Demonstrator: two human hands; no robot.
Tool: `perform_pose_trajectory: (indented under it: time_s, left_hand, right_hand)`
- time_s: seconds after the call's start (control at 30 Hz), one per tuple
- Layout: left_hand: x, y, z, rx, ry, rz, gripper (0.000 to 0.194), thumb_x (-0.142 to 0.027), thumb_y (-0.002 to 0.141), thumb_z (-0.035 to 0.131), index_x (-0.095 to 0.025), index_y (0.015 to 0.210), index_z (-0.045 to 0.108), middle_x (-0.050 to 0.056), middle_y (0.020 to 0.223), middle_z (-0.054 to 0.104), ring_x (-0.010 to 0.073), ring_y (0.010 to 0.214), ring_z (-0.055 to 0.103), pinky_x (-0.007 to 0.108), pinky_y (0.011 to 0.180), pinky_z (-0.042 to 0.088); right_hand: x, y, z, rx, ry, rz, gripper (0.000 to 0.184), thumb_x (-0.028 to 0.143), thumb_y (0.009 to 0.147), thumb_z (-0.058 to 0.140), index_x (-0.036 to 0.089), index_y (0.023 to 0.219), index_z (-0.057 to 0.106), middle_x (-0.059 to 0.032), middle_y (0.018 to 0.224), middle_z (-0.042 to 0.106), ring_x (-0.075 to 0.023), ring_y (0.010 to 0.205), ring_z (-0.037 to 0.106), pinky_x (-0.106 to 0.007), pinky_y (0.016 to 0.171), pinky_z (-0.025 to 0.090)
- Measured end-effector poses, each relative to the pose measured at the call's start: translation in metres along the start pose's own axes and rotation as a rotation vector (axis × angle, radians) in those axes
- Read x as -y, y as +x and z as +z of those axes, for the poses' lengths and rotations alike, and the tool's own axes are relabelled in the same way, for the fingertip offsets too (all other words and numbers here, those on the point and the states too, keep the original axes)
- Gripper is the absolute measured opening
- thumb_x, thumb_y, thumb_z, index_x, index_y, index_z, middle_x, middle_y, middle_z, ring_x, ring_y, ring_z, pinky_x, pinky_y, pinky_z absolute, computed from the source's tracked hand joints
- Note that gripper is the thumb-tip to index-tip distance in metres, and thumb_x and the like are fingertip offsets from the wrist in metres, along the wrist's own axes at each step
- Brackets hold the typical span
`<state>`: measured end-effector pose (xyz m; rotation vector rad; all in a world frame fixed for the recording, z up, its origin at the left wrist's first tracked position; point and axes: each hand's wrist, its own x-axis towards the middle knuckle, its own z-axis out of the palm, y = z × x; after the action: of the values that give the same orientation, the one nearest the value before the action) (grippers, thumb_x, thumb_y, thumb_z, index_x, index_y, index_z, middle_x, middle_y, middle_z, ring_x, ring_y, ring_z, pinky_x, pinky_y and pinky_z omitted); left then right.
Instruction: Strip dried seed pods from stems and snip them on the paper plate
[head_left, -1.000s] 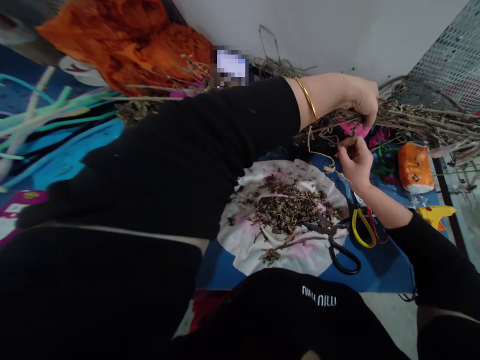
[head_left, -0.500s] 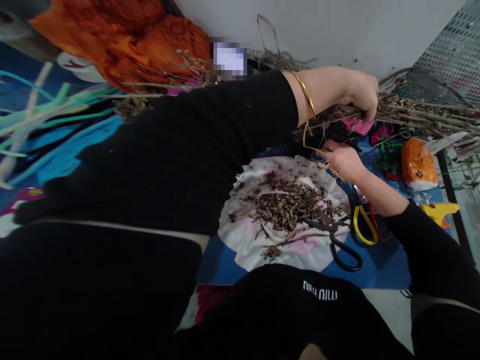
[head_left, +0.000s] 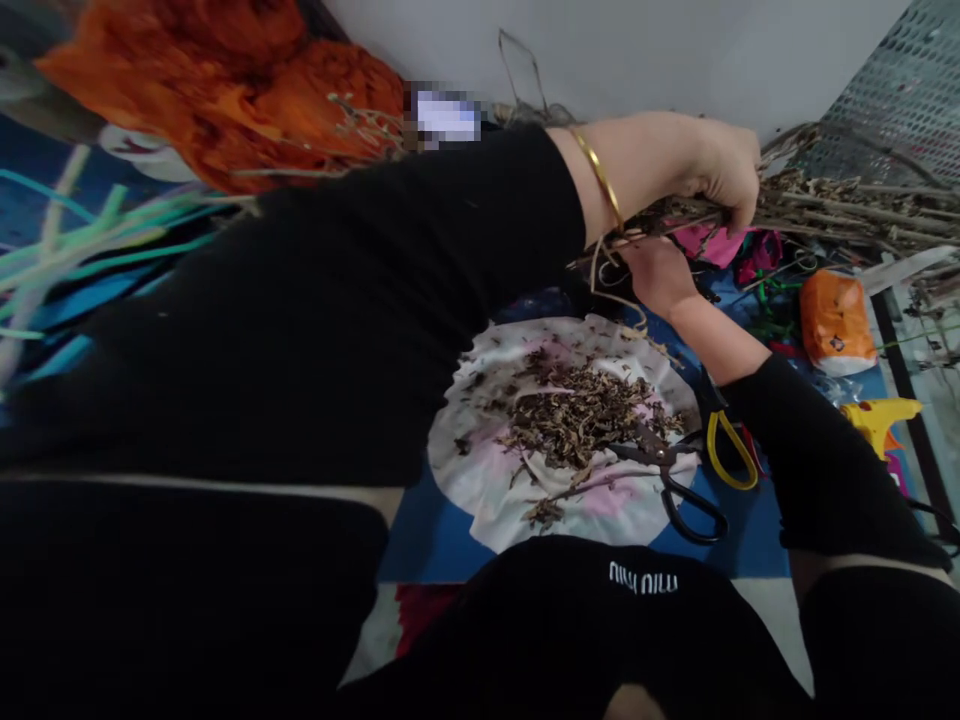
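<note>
My left arm, a gold bangle at its wrist, reaches across to the right. There my left hand point(head_left: 724, 168) is closed over a bundle of dried plant stems point(head_left: 847, 208). Just beneath that wrist, my right hand point(head_left: 660, 278) has its fingers closed at the near ends of the stems; the fingertips are partly hidden. A pale, thin, bent stem point(head_left: 616, 296) dangles beside it. Below both hands, crumbled dry leaves point(head_left: 574, 410) lie on a white and pink round cloth point(head_left: 459, 475). Black scissors point(head_left: 694, 520) rest on the cloth's right edge.
Yellow-and-red-handled scissors point(head_left: 712, 440) lie right of the cloth on the blue surface point(head_left: 420, 535). Farther right are a yellow glue gun point(head_left: 877, 415) and an orange packet point(head_left: 836, 320). Orange plastic point(head_left: 337, 95), a lit screen point(head_left: 448, 115) and coloured tubes point(head_left: 97, 238) lie on the left.
My right hand has moved up and left, from the dangling pale stem to the stem ends under my left wrist. My left hand keeps its hold on the bundle.
</note>
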<state>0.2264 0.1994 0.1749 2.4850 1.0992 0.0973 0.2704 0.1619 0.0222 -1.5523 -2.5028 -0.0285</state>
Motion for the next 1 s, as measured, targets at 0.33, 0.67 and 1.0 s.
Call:
perform_pose_trajectory:
  time_s: [0.33, 0.67, 1.0]
  left_hand:
    - [0.012, -0.014, 0.020, 0.016, -0.181, -0.101, 0.034, -0.009, 0.072, 0.073, -0.005, 0.104, 0.084, 0.009, 0.075, 0.073, 0.0182, 0.064, 0.064, 0.033, 0.062, 0.051]
    - [0.034, -0.038, 0.025, 0.006, -0.116, -0.132, 0.039, -0.031, 0.051, 0.083, -0.020, 0.088, 0.082, 0.000, 0.066, 0.066, 0.0242, 0.077, 0.069, 0.028, 0.064, 0.049]
    - [0.059, -0.077, 0.022, -0.061, 0.243, -0.077, 0.037, -0.042, 0.062, 0.070, -0.027, 0.094, 0.081, -0.002, 0.071, 0.071, 0.0262, 0.083, 0.070, 0.028, 0.065, 0.045]
  right_hand:
    - [0.036, -0.071, -0.040, 0.078, -0.209, -0.026, 0.045, 0.012, 0.106, 0.034, 0.012, 0.132, 0.071, -0.0197, 0.120, 0.073, -0.0279, 0.107, 0.065, -0.044, 0.100, 0.043]
    - [0.034, -0.128, -0.072, 0.101, -0.059, 0.254, 0.030, 0.023, 0.107, 0.050, 0.018, 0.121, 0.076, -0.0116, 0.117, 0.077, -0.0257, 0.111, 0.069, -0.038, 0.093, 0.038]
    - [-0.009, -0.222, -0.100, -0.297, 0.127, 0.675, 0.025, 0.030, 0.097, 0.058, 0.026, 0.108, 0.081, -0.0067, 0.108, 0.082, -0.0255, 0.099, 0.072, -0.035, 0.085, 0.050]
